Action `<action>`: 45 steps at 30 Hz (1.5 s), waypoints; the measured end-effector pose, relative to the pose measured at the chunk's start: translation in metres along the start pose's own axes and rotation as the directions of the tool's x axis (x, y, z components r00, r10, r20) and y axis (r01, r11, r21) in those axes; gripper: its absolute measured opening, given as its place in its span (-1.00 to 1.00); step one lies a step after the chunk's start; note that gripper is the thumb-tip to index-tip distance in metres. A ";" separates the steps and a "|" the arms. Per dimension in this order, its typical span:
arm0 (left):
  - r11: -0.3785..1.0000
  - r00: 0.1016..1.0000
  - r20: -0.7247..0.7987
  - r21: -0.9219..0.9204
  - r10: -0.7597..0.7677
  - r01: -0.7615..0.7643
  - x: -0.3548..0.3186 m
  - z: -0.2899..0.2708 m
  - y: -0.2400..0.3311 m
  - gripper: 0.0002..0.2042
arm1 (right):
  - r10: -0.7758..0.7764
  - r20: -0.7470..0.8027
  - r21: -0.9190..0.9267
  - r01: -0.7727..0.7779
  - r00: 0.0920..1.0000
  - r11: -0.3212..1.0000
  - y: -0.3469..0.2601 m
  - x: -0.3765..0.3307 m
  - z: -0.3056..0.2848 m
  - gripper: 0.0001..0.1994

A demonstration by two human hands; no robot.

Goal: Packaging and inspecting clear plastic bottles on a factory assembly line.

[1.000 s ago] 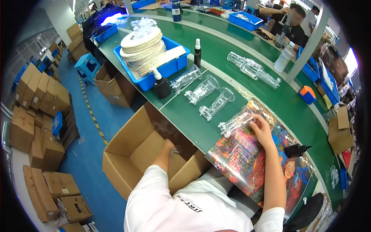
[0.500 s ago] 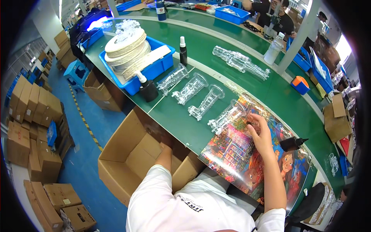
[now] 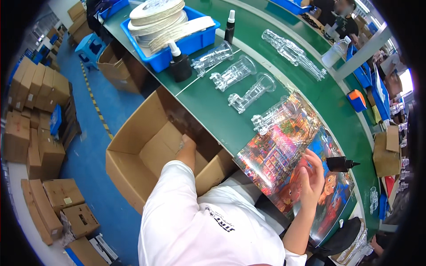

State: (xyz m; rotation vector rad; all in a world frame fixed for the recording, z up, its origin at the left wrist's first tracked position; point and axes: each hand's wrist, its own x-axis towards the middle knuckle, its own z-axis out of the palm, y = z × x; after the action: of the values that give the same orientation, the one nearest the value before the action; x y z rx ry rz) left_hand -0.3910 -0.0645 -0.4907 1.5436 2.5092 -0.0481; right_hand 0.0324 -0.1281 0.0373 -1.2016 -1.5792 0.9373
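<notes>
The right hand (image 3: 313,177) hangs over a glossy colourful sheet (image 3: 266,166), with its fingers loosely bent and a wide gap between thumb and forefinger; nothing is gripped in it. The left hand (image 3: 189,144) is down inside an open cardboard carton (image 3: 137,128), at nine to ten o'clock from the right one. Its fingers are mostly hidden (a small clear glint shows beside them), so I cannot tell how far they are open or whether they have hold of something.

The nearest clear plastic part (image 3: 275,116) lies at eleven o'clock from the right hand, on its side across the sheet's edge, its wide round end turned toward two o'clock. Three similar clear parts (image 3: 251,93) lie in a row on the green table (image 3: 206,115), further toward ten and eleven o'clock, apart from each other. A longer clear assembly (image 3: 293,54) lies near twelve o'clock from the same hand. At two o'clock, just beside the fingers, a black bottle (image 3: 339,164) with pointed tip lies on its side; further, at one o'clock, stands an orange and blue object (image 3: 356,101).

At twelve o'clock from the left hand there is an upright black bottle with white nozzle (image 3: 179,66), and behind it a blue tray (image 3: 205,37) which carries white reels (image 3: 155,20). A blue stool (image 3: 90,48) stands on the floor between ten and eleven o'clock.
</notes>
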 end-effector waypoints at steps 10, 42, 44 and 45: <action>0.664 0.838 0.537 -0.663 0.101 0.345 -0.078 -0.086 -0.047 -0.53 | 0.025 0.063 0.081 -0.031 0.998 0.996 0.000 -0.003 0.011 -0.74; 0.880 0.612 -0.718 0.000 0.331 -0.476 -0.257 -0.457 0.051 -0.48 | -0.491 0.258 -0.118 0.532 0.832 0.839 -0.078 -0.011 0.108 -0.75; 0.838 0.573 -0.722 0.015 0.387 -0.546 -0.261 -0.464 0.060 -0.46 | -0.386 0.339 -0.218 0.471 0.858 0.855 -0.075 -0.007 0.101 -0.75; 0.788 0.532 -0.721 0.032 0.445 -0.616 -0.262 -0.468 0.063 -0.46 | -0.270 0.412 -0.316 0.415 0.870 0.853 -0.072 -0.005 0.097 -0.75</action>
State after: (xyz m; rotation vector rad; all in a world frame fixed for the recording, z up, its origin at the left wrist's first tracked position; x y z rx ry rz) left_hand -0.2895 -0.2063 0.0202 2.4948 2.1710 1.0871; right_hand -0.0792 -0.1537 0.0747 -0.9845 -2.2771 0.6292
